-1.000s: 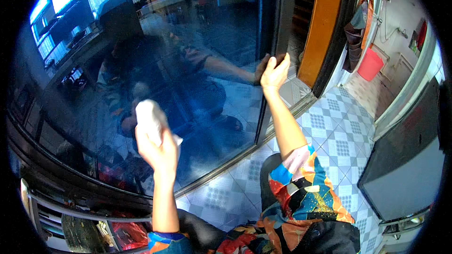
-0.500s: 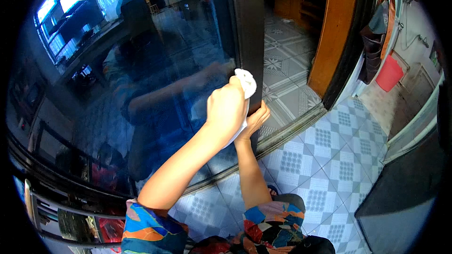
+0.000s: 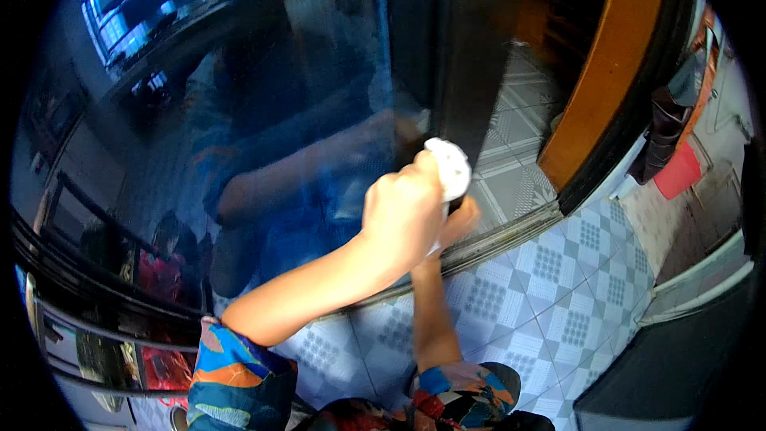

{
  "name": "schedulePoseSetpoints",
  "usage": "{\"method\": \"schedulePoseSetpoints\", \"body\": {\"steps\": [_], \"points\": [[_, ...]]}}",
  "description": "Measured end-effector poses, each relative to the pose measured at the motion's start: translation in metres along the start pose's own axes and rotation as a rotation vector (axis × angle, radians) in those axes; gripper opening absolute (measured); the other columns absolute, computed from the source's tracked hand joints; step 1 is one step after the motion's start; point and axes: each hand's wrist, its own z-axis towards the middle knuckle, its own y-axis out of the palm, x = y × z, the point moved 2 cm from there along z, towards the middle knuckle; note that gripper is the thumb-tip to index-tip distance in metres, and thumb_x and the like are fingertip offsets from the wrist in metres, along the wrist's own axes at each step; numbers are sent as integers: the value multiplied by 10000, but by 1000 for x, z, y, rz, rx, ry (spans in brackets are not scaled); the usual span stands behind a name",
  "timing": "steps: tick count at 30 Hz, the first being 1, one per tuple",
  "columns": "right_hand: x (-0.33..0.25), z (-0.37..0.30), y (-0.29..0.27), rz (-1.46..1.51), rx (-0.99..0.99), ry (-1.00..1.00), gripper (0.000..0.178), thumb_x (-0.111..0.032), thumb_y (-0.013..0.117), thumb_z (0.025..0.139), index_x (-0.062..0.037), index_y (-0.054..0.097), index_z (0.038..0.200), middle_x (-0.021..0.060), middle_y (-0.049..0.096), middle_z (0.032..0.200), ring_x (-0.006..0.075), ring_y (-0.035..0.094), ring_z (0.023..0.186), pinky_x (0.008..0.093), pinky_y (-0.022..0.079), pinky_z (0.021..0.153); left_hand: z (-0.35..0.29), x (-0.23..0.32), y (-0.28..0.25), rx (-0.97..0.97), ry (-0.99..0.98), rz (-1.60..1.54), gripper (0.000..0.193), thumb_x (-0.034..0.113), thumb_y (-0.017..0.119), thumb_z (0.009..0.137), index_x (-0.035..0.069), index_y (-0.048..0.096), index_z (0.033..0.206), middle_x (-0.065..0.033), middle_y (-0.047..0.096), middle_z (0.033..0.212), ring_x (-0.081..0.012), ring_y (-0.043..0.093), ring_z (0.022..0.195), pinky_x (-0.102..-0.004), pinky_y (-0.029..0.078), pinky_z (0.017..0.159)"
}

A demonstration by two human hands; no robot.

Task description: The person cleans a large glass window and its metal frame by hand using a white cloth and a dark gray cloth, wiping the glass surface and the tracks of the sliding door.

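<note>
White cloth [image 3: 449, 169] is being clamped in the left hand [image 3: 399, 214], its bunched end being held to the right of the knuckles, before the upright-running dark door stile [image 3: 471, 80]. The right hand [image 3: 463, 219], lying just below, is being partly hidden; its grip cannot be told.

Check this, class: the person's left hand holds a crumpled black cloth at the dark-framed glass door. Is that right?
The colour is wrong: the head view shows a crumpled white cloth in the person's left hand, at the dark-framed glass door.
</note>
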Motion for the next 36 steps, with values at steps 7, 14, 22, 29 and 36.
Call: {"method": "schedulePoseSetpoints", "body": {"steps": [7,14,22,29,36], "points": [[34,40,-8,-101,72,-98,541,-393,676,829,-14,474,1157,165,508,1061,351,486,1029,487,370,871,32,31,41,35,67,-37,218,78,671,687,-24,525,814,-175,643,643,-310,688,582,-375,557,507],[82,71,-4,-153,-3,-34,503,-374,672,834,-20,485,1138,161,520,1055,345,495,1032,477,384,869,68,65,93,96,104,28,265,113,714,622,-20,549,781,-155,650,618,-270,699,582,-325,565,510],[159,135,-5,-249,-108,88,459,-352,666,839,-27,497,1116,156,534,1049,339,505,1036,465,401,867,102,106,143,105,105,29,231,75,725,618,-13,562,756,-158,660,618,-283,708,608,-342,573,519],[218,207,-15,-248,-199,217,390,-316,655,848,-38,516,1084,151,551,1033,332,518,1041,450,423,860,154,151,223,135,97,-29,94,84,675,744,9,643,792,-120,684,742,-240,714,662,-336,572,525],[360,259,-14,465,64,257,305,-335,526,942,-45,605,993,166,629,918,295,598,817,426,494,748,94,164,271,42,154,-150,237,106,627,765,10,595,979,-146,676,791,-297,689,700,-410,559,605]]}}
